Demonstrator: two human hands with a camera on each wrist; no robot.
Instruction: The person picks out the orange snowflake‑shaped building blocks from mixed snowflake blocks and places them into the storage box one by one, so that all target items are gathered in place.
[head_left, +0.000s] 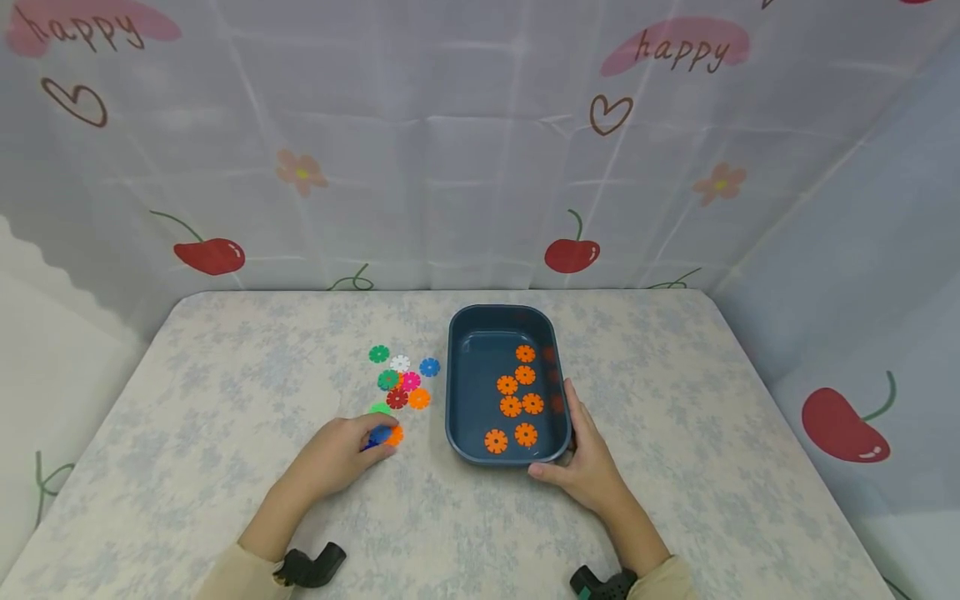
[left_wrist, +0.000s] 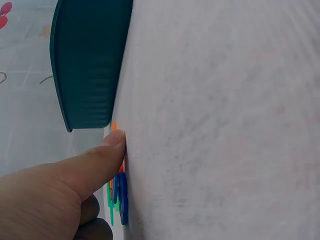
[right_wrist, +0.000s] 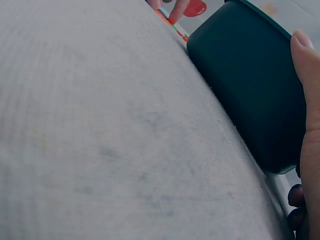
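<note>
My left hand (head_left: 341,452) is at the near end of a loose group of plastic snowflake discs. Its thumb and forefinger touch opposite edges of an orange snowflake disc (head_left: 396,435), low at the table. Blue discs (left_wrist: 123,199) lie beside that disc, partly under the hand. My right hand (head_left: 588,471) grips the near right corner of a dark blue rectangular plastic tub (head_left: 467,392), thumb at the near side and fingers along the right wall. Several orange discs (head_left: 526,404) lie flat inside the tub, mostly in its right half.
Beyond the left hand lie green (head_left: 378,354), white (head_left: 400,363), blue, pink, red and orange discs, some overlapping. The patterned tablecloth (head_left: 225,375) covers the table. A printed curtain (head_left: 450,167) hangs behind the far edge.
</note>
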